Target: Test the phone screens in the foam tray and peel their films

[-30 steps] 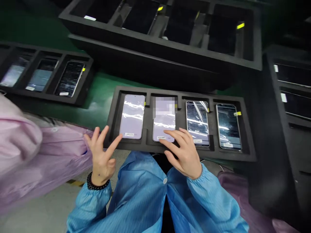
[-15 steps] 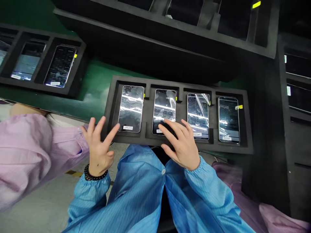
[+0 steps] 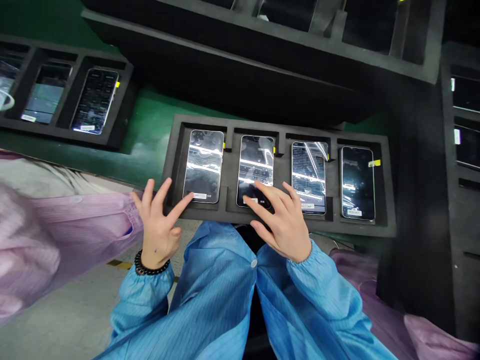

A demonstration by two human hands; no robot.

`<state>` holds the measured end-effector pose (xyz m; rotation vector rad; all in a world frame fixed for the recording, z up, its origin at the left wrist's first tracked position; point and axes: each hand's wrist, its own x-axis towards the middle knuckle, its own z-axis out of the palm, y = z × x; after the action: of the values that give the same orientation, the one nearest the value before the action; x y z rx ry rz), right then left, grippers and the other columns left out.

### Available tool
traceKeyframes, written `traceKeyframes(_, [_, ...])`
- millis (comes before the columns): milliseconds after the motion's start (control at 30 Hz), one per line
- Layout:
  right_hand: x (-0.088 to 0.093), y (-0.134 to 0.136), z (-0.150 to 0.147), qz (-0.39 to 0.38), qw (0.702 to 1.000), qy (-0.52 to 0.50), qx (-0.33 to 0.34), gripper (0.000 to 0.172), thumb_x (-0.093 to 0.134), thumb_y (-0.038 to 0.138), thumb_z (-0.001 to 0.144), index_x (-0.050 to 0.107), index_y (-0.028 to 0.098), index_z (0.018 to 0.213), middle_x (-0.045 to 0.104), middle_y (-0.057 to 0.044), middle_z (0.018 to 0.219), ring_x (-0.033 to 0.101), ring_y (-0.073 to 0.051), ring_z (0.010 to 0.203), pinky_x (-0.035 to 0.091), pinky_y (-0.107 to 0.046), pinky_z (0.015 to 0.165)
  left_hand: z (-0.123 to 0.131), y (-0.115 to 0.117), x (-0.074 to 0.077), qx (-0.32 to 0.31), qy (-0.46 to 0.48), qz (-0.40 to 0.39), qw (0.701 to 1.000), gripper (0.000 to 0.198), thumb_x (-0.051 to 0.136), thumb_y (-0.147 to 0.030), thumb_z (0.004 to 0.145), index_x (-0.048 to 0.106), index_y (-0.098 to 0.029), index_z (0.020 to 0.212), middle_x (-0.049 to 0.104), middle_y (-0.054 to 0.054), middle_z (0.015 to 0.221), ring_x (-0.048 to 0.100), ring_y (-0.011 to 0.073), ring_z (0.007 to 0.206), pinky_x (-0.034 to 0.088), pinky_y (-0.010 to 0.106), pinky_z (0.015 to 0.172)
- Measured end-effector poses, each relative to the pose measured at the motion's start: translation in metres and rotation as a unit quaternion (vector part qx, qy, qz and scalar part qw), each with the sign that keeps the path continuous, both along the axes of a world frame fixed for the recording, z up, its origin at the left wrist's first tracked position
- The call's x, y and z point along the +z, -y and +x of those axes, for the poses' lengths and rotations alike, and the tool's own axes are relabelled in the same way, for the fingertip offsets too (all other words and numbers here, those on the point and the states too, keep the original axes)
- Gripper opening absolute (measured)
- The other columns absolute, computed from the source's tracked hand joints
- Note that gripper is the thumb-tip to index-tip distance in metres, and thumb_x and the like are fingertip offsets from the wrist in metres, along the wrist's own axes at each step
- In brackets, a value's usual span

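A black foam tray (image 3: pixel 232 216) in front of me holds several smartphones, each in its own slot. My left hand (image 3: pixel 159 230) is open, fingers spread, with its index fingertip at the lower edge of the leftmost smartphone (image 3: pixel 204 165). Over the lower part of the second smartphone (image 3: pixel 256 160) reaches my right hand (image 3: pixel 283 220), also open, its index fingertip near the white label. Whether either fingertip presses the glass I cannot tell. The third smartphone (image 3: pixel 309 175) shows lines of text, and the rightmost smartphone (image 3: pixel 357 182) has a dark screen. Yellow tabs stick out beside the phones.
Another foam tray with phones (image 3: pixel 108 137) lies on the green table (image 3: pixel 150 130) at left. A raised tray (image 3: pixel 393 60) stands behind, and one more (image 3: pixel 461 210) is at right. People in pink sleeves (image 3: pixel 86 215) are on both sides.
My left index finger has moved right onto the lower part of the leftmost phone. Small text now shows low on the two left phones. The rightmost phone's text screen has gone dark.
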<state>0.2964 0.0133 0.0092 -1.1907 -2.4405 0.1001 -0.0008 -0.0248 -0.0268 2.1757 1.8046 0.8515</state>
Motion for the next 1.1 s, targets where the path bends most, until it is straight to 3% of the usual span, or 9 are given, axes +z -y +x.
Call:
traceKeyframes(67, [0.0003, -0.0001, -0.0003, -0.003, 1.0, 0.007, 0.0, 0.037, 0.041, 0.038, 0.108, 0.063, 0.02, 0.132, 0.061, -0.014, 0.146, 0.058, -0.026, 0.125, 0.029, -0.052, 0.119, 0.0019, -0.0017, -0.0003, -0.006, -0.011, -0.005, 1.0, 0.075, 0.012, -0.071, 0.1, 0.055, -0.034, 0.149, 0.028, 0.003, 0.171, 0.015, 0.037, 0.161, -0.002, 0.066, 0.13])
traceKeyframes(200, [-0.002, -0.0007, 0.0003, 0.001, 1.0, -0.019, -0.01, 0.047, 0.039, 0.04, 0.107, 0.05, 0.017, 0.146, 0.062, -0.016, 0.144, 0.057, -0.026, 0.127, 0.031, -0.051, 0.119, -0.001, -0.0009, -0.0002, 0.012, -0.005, 0.034, 0.999, 0.071, 0.009, -0.069, 0.1, 0.034, -0.04, 0.16, 0.021, -0.004, 0.173, 0.013, 0.0306, 0.162, 0.0, 0.059, 0.133])
traceKeyframes(333, [-0.0041, -0.0001, 0.0011, -0.001, 1.0, -0.03, -0.008, 0.053, 0.043, 0.039, 0.106, 0.041, 0.016, 0.154, 0.062, -0.015, 0.145, 0.057, -0.026, 0.128, 0.031, -0.051, 0.12, -0.0033, -0.0001, -0.0006, 0.013, -0.023, 0.038, 0.999, 0.069, 0.009, -0.067, 0.101, 0.031, -0.04, 0.161, 0.017, -0.005, 0.173, 0.011, 0.03, 0.162, 0.002, 0.059, 0.133])
traceKeyframes(500, [-0.0007, 0.0019, 0.0009, -0.016, 1.0, 0.018, -0.003, 0.038, 0.045, 0.037, 0.106, 0.06, 0.022, 0.137, 0.057, -0.013, 0.151, 0.056, -0.027, 0.128, 0.029, -0.054, 0.12, -0.0015, 0.0005, -0.0005, -0.014, -0.048, 0.01, 0.999, 0.065, 0.013, -0.064, 0.102, 0.04, -0.042, 0.157, 0.019, -0.003, 0.173, 0.012, 0.0357, 0.161, -0.003, 0.066, 0.13])
traceKeyframes(633, [0.0012, 0.0023, 0.0014, -0.018, 1.0, -0.008, -0.015, 0.046, 0.039, 0.041, 0.107, 0.052, 0.019, 0.146, 0.059, -0.015, 0.148, 0.056, -0.025, 0.129, 0.03, -0.052, 0.12, -0.0034, 0.0021, -0.0047, 0.006, -0.01, 0.059, 0.998, 0.067, 0.015, -0.063, 0.103, 0.031, -0.037, 0.162, 0.017, 0.003, 0.174, 0.016, 0.0391, 0.16, 0.004, 0.068, 0.13])
traceKeyframes(733, [0.0014, 0.0026, 0.0021, -0.011, 1.0, -0.021, -0.019, 0.049, 0.036, 0.042, 0.107, 0.049, 0.016, 0.147, 0.061, -0.015, 0.146, 0.055, -0.024, 0.129, 0.03, -0.049, 0.12, -0.0046, 0.0009, -0.008, 0.007, -0.003, 0.096, 0.995, 0.067, 0.015, -0.063, 0.102, 0.033, -0.037, 0.161, 0.02, 0.001, 0.173, 0.017, 0.0391, 0.16, 0.006, 0.069, 0.13])
traceKeyframes(833, [0.002, 0.0034, 0.0021, -0.007, 1.0, -0.019, -0.019, 0.05, 0.035, 0.042, 0.108, 0.048, 0.014, 0.147, 0.062, -0.016, 0.145, 0.055, -0.024, 0.129, 0.029, -0.049, 0.121, -0.0032, -0.0019, -0.0079, -0.005, -0.01, 0.076, 0.997, 0.063, 0.014, -0.061, 0.103, 0.029, -0.041, 0.161, 0.015, -0.004, 0.174, 0.014, 0.0356, 0.161, 0.005, 0.067, 0.131])
traceKeyframes(1000, [0.0035, 0.0041, 0.0008, -0.025, 0.999, 0.028, -0.012, 0.035, 0.043, 0.036, 0.107, 0.062, 0.025, 0.134, 0.056, -0.012, 0.152, 0.053, -0.024, 0.133, 0.026, -0.053, 0.122, -0.001, -0.0047, -0.0048, -0.045, -0.046, 0.041, 0.997, 0.059, 0.015, -0.058, 0.104, 0.033, -0.045, 0.159, 0.02, -0.004, 0.173, 0.016, 0.0372, 0.16, 0.0, 0.07, 0.129])
traceKeyframes(1100, [0.0032, 0.0039, 0.0004, -0.021, 0.999, 0.011, -0.022, 0.039, 0.043, 0.036, 0.106, 0.058, 0.022, 0.139, 0.057, -0.014, 0.151, 0.053, -0.024, 0.133, 0.028, -0.052, 0.122, -0.002, -0.0037, -0.0038, -0.032, -0.028, 0.045, 0.998, 0.059, 0.016, -0.058, 0.104, 0.031, -0.043, 0.16, 0.016, -0.004, 0.174, 0.016, 0.0358, 0.16, 0.001, 0.066, 0.13])
